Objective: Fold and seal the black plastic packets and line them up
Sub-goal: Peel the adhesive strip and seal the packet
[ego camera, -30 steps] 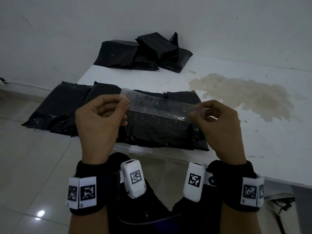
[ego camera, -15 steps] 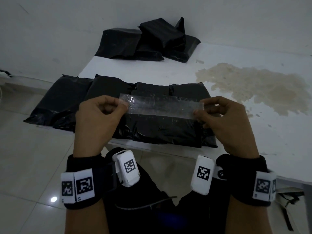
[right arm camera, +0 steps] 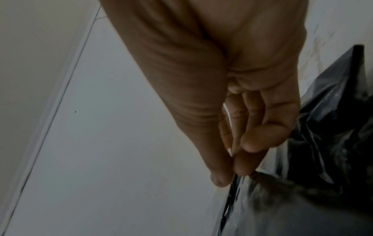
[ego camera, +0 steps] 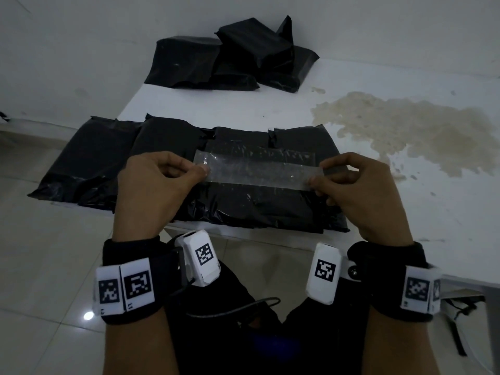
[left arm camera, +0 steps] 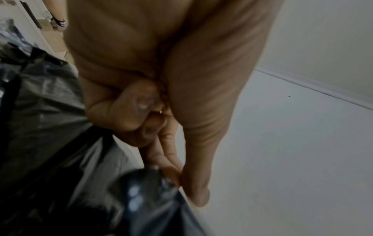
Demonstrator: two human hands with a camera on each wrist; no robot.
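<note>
step: sealing; tape (ego camera: 257, 170) is held taut just above the folded packet (ego camera: 259, 207) at the tabletop (ego camera: 405, 212) near edge
left hand (ego camera: 154, 185): tape end pinched by fingers
right hand (ego camera: 359, 193): other end pinched
next: tape to be lowered flat across the fold, pressed down
row: packets (ego camera: 108, 158) lined up leftward
pile (ego camera: 232, 66): at the far edge
surface: white, stained (ego camera: 405, 125); tiled floor (ego camera: 54, 253)

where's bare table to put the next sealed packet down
Bare strip between the near row of packets and the far pile; more table right of the row, below the stain. The near edge is crowded, packets overhanging at left.
</note>
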